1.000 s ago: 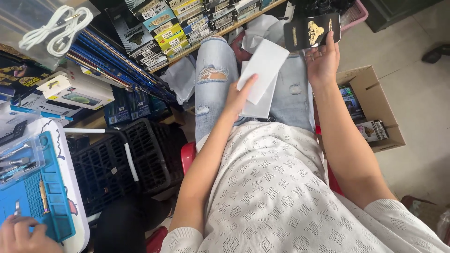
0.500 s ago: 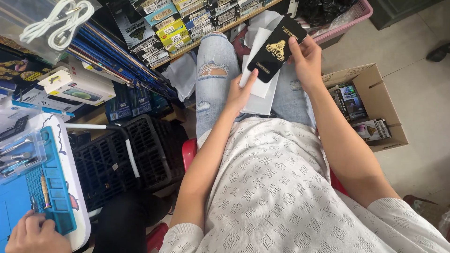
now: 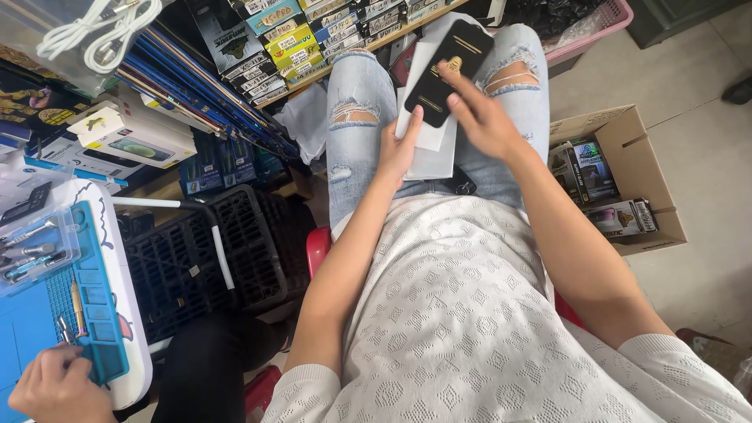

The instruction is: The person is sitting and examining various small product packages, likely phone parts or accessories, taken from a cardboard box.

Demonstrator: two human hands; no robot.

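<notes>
STEP: stacking | right hand (image 3: 482,117) grasps flat black gold-printed packet (image 3: 448,69) | left hand (image 3: 399,147) grips white flat boxes (image 3: 427,133) (on lap) | NEXT: likely needs square alignment.

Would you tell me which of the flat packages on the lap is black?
The black flat package with gold print, topmost, under the right hand; the white packages beneath are held by the left hand.
</notes>
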